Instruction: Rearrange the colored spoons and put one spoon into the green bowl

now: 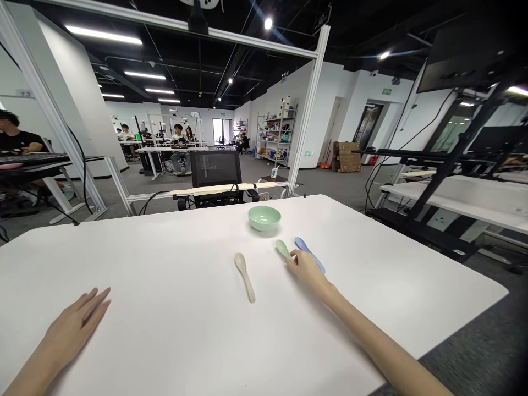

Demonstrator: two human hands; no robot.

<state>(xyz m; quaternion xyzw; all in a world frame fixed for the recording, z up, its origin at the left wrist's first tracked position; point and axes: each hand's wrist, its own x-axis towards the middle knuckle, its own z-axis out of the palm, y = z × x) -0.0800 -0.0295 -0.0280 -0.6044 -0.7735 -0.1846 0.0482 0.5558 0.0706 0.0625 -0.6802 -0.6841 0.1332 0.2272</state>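
Three spoons and one mint-green bowl [264,218] are on a white table [157,275], the bowl upright near the far edge. The pale green spoon [282,248] lies just in front of the bowl and slightly right of it, angled across the table. The blue spoon [308,252] lies just right of the pale green spoon, its lower part passing beneath the right hand [307,273]. The beige spoon [246,278] lies apart to the left, its wide end pointing away from the person.

The right hand's fingers are curled down at the pale green spoon's handle, which they hide. Whether the grip is closed on that handle cannot be determined. The left hand [76,324] is open, palm down, fingers extended, on the near part of the table. It holds nothing and is well apart from the spoons.

Beyond the table stand a black office chair [215,170] and, farther back, a metal shelving unit [276,135]. Co-workers [179,137] sit at distant tables.
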